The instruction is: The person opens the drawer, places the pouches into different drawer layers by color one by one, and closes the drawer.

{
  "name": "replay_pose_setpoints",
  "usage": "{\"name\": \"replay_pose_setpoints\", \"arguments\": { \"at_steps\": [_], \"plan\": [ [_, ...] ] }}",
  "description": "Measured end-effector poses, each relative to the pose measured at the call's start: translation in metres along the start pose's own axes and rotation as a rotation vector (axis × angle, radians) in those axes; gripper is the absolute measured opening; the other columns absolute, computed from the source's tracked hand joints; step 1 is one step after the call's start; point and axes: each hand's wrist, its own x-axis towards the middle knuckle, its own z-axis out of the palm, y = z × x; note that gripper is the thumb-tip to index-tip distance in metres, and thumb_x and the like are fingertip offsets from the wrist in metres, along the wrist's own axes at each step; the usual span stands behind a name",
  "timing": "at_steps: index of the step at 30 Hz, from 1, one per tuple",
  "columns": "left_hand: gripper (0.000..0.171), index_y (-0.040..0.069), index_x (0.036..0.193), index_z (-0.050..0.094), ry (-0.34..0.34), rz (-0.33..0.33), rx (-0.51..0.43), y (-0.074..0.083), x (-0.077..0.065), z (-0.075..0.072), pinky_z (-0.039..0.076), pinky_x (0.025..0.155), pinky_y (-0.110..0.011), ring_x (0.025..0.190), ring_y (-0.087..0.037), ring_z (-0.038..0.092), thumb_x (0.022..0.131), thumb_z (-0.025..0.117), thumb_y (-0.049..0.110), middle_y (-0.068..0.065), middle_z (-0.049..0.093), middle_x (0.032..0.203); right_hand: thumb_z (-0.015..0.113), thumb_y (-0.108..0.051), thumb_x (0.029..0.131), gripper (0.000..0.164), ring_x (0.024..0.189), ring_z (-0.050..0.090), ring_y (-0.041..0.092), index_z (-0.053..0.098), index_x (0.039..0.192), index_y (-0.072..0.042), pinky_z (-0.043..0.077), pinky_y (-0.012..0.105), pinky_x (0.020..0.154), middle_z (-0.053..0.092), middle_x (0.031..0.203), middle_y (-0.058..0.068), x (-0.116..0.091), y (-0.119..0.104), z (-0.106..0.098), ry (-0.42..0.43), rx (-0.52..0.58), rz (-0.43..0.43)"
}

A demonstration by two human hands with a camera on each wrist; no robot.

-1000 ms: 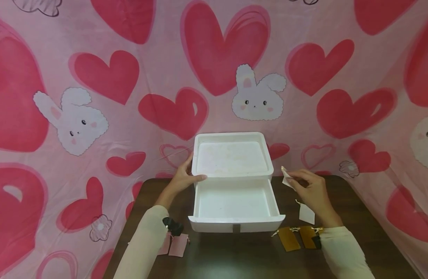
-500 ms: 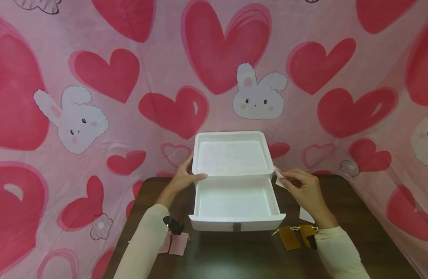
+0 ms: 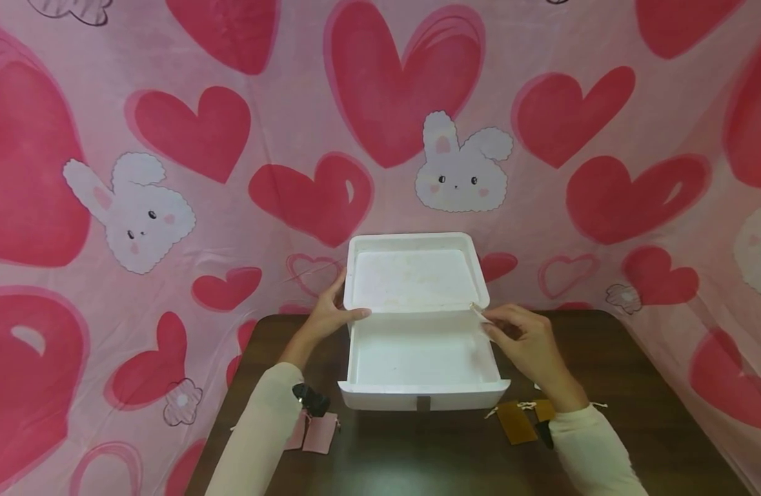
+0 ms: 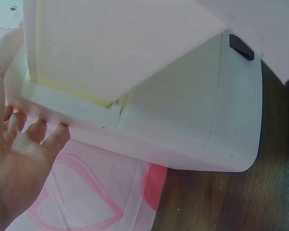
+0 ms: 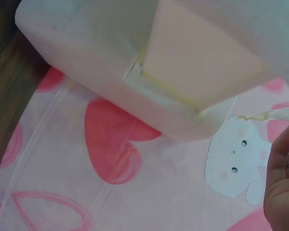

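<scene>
1. One white drawer unit (image 3: 414, 275) is standing on a dark wooden table (image 3: 411, 458), its drawer (image 3: 380, 399) jutting toward the person.
2. The left hand (image 3: 323, 317) is gripping the unit's left side, its thumb lying on the front rim.
3. The right hand (image 3: 531, 342) is pinching a small white pouch (image 3: 478, 313) at the unit's right front corner; whether the pouch is touching the unit cannot be told.
4. Two pink pouches (image 3: 320, 433) are lying left of the unit's front, two brown pouches (image 3: 516, 424) right of it.
</scene>
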Motion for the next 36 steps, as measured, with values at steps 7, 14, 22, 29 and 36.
{"name": "replay_pose_setpoints", "arguments": {
  "at_steps": [7, 14, 22, 29, 36],
  "plan": [
    [0.111, 0.025, 0.165, 0.013, 0.01, 0.0, -0.008, -0.003, 0.001, 0.001, 0.059, 0.097, -0.044, 0.12, -0.027, 0.058, 0.081, 0.083, 0.005, -0.021, 0.048, 0.153, 0.082, 0.016, 0.071, 0.031, 0.078, 0.06, -0.007, 0.078, 0.097, 0.0, 0.052, 0.005, 0.067, 0.076, 0.088, 0.013, -0.005, -0.005, 0.009, -0.044, -0.02, 0.031],
    [0.112, 0.027, 0.165, 0.013, 0.005, -0.013, -0.012, 0.0, 0.001, 0.001, 0.06, 0.095, -0.044, 0.119, -0.026, 0.059, 0.081, 0.084, 0.006, -0.02, 0.048, 0.153, 0.083, 0.012, 0.073, 0.029, 0.076, 0.06, -0.002, 0.079, 0.097, -0.003, 0.053, 0.005, 0.068, 0.077, 0.091, 0.01, -0.009, -0.006, 0.016, -0.081, -0.063, 0.07],
    [0.111, 0.029, 0.164, 0.013, -0.001, -0.013, -0.011, 0.0, 0.0, 0.001, 0.061, 0.093, -0.047, 0.117, -0.027, 0.059, 0.082, 0.084, 0.008, -0.021, 0.05, 0.15, 0.084, 0.01, 0.072, 0.028, 0.066, 0.054, -0.001, 0.079, 0.095, -0.006, 0.05, 0.01, 0.058, 0.075, 0.086, 0.007, -0.012, -0.007, 0.025, -0.099, -0.064, 0.058],
    [0.11, 0.03, 0.164, 0.014, 0.002, -0.018, -0.003, -0.001, 0.001, 0.001, 0.06, 0.093, -0.047, 0.119, -0.028, 0.059, 0.082, 0.083, 0.008, -0.019, 0.049, 0.152, 0.084, 0.011, 0.07, 0.028, 0.064, 0.052, -0.001, 0.079, 0.093, -0.005, 0.048, 0.011, 0.055, 0.074, 0.083, 0.005, -0.015, -0.006, 0.03, -0.105, -0.097, 0.045],
    [0.11, 0.031, 0.164, 0.013, 0.0, -0.034, -0.011, 0.0, 0.0, 0.0, 0.061, 0.091, -0.049, 0.118, -0.03, 0.06, 0.083, 0.082, 0.007, -0.019, 0.049, 0.151, 0.086, 0.009, 0.07, 0.029, 0.064, 0.049, -0.001, 0.079, 0.094, -0.006, 0.047, 0.015, 0.053, 0.073, 0.081, 0.002, -0.016, -0.007, 0.032, -0.131, -0.138, 0.023]
  ]
}}
